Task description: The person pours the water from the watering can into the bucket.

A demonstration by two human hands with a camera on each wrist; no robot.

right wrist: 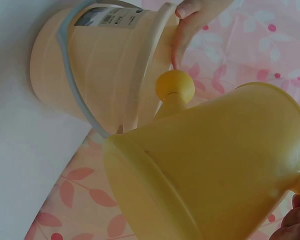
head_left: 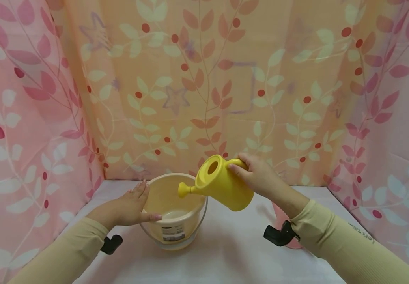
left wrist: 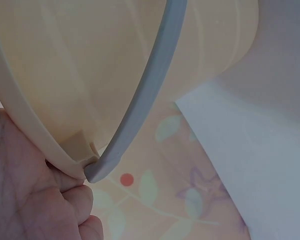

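Observation:
A yellow watering can (head_left: 225, 183) hangs tilted in the air, its spout pointing left over the bucket's opening. My right hand (head_left: 261, 177) grips its handle, thumb on top. Below the spout, a cream bucket (head_left: 176, 227) with a label on its front stands on the table. The bucket's grey handle (left wrist: 147, 85) is folded down against its side. My left hand (head_left: 126, 205) rests on the bucket's left rim, fingers extended toward the back and thumb along the front. In the right wrist view, the can's round spout head (right wrist: 175, 86) overlaps the bucket rim.
A pink object (head_left: 280, 217) stands on the white table (head_left: 243, 256) at the right, partly hidden behind my right forearm and the black wrist mount (head_left: 280, 233). Curtains (head_left: 208, 98) with leaf patterns enclose the back and both sides.

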